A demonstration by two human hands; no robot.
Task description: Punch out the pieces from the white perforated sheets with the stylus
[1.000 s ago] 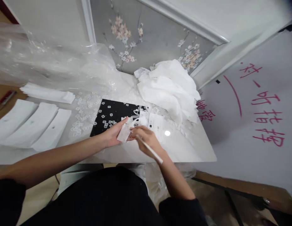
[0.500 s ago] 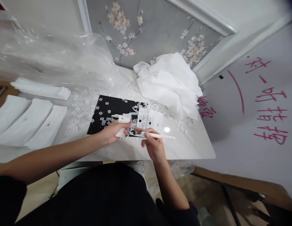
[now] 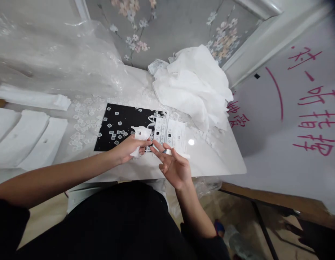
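My left hand (image 3: 129, 147) is closed around a white, thin, folded piece (image 3: 141, 132) with a small dark hole near its top. Close beside it, my right hand (image 3: 177, 169) has its palm partly turned up and its fingers partly spread. A slim white pen-like tool (image 3: 185, 156) lies between its thumb and fingers; its tip is hidden. Under the left hand is a black mat (image 3: 129, 117) scattered with small clear square bits. Overlapping the mat's right side are white strips (image 3: 180, 133) with square holes.
White strips (image 3: 34, 141) lie in a row at the left, with a white stack (image 3: 34, 99) behind. Loose clear squares (image 3: 80, 122) cover the table beside the mat. A large white heap (image 3: 191, 86) sits at the back. Clear plastic film (image 3: 75, 57) spreads back left; a whiteboard (image 3: 281, 144) stands right.
My right hand has turned palm-up and spread its fingers, and the tool has shifted back in its hold. The left hand still holds the white piece. The view has shifted slightly.
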